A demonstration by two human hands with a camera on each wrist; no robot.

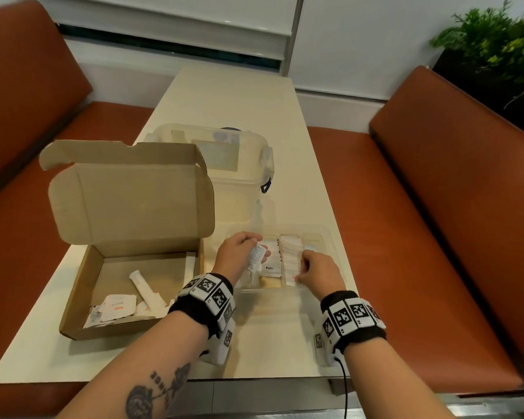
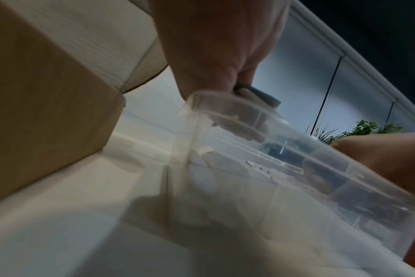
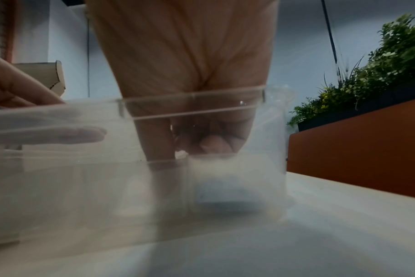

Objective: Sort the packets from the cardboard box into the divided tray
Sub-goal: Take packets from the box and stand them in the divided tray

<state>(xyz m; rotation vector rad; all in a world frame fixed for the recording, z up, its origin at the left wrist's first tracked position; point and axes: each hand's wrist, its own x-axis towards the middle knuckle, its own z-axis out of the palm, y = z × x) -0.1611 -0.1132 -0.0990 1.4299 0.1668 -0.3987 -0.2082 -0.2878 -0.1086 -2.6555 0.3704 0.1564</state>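
Note:
An open cardboard box (image 1: 76, 297) sits at the table's left, with several white packets (image 1: 118, 306) and a long sachet (image 1: 146, 290) on its floor. To its right is the clear divided tray (image 1: 330, 240). My left hand (image 1: 260, 247) holds a printed white packet (image 1: 254, 257) over the tray's left compartments, beside a "Pepper" packet (image 1: 271, 267). My right hand (image 1: 301, 267) curls its fingers onto the standing row of packets (image 1: 291, 252) further right. In the right wrist view, my right hand's fingertips (image 3: 213, 144) press the packet stack (image 3: 235, 178) behind the tray wall (image 3: 192, 105).
A clear lidded storage bin (image 1: 233, 164) stands behind the box and tray. The box's raised lid (image 1: 127, 192) blocks the back left. Orange bench seats (image 1: 436, 237) flank the narrow table. A plant (image 1: 502, 40) is at the far right.

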